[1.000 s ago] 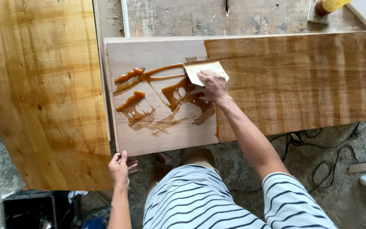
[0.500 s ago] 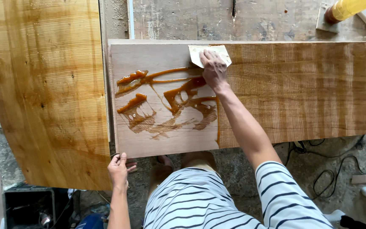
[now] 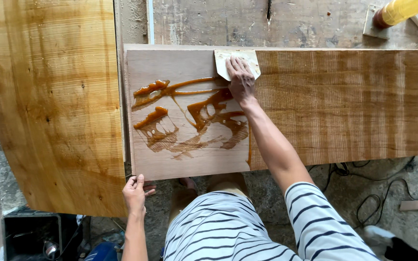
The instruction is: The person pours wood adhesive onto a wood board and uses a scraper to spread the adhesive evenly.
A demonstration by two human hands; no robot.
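Both of my hands were on the long plank. My right hand lay flat with fingers spread, pressing a pale spreader card against the board near its far edge, the card pinned under my fingertips rather than clenched. Amber finish sat pooled in thick streaks on the bare, unfinished stretch just left of that hand. My left hand curled over the plank's near corner, fingers closed on the edge. A wider, already glossy slab lay beside it to the left.
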